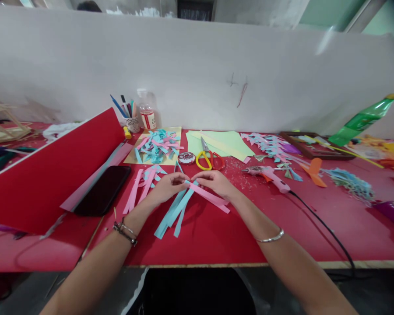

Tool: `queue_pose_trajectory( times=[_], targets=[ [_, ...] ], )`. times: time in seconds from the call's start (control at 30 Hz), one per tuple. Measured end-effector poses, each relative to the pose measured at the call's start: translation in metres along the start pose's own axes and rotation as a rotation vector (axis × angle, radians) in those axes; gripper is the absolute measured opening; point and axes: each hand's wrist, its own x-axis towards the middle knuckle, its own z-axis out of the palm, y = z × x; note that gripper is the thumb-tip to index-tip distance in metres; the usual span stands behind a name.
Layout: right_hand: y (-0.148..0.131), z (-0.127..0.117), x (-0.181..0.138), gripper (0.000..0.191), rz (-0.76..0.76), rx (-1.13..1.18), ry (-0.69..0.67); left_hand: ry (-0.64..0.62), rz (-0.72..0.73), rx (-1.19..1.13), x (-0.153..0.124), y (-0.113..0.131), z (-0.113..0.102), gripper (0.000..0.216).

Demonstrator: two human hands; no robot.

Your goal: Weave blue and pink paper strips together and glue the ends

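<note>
Between my two hands, over the red table (223, 240), are paper strips crossed at one end. My left hand (172, 186) pinches the ends of the blue paper strips (175, 212), whose tails hang toward the front edge. Fingers of my right hand (216, 181) are closed at the top of a pink paper strip (213, 199), which slants down to the right. My fingertips nearly meet, and they hide just how the strips join. Just beyond them lie scissors (207, 154) with one yellow and one red handle, and a round tin (186, 158).
Cut strips (159, 144) lie heaped on yellow paper. At left are a phone (103, 190) and a propped red board (68, 170). A pink glue gun (271, 175) with a trailing black cord lies right. Behind stand a pen cup (131, 124), clear bottle (147, 111) and tilted green bottle (361, 122).
</note>
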Motion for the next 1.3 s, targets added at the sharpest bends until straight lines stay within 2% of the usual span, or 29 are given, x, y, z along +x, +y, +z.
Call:
queue_pose_trajectory(
  times=[0.27,0.43,0.63,1.0,1.3],
  targets=[
    [-0.003,0.004,-0.002,0.024,-0.031,-0.034,0.077,0.013,0.025,0.027,0.001,-0.001,0.0,0.026],
    [-0.01,0.01,-0.004,0.015,-0.064,-0.052,0.128,0.034,0.003,0.03,0.0,0.0,0.001,0.025],
    [-0.012,0.017,-0.004,0.017,-0.078,-0.054,0.165,0.044,0.007,0.009,0.0,0.0,0.002,0.026],
    [-0.01,0.016,-0.004,0.015,-0.105,-0.068,0.13,0.054,0.022,-0.008,0.001,0.0,0.001,0.026],
    [-0.008,0.021,-0.003,0.013,-0.122,-0.026,0.163,0.078,0.007,-0.077,-0.001,0.001,0.002,0.029]
  ],
)
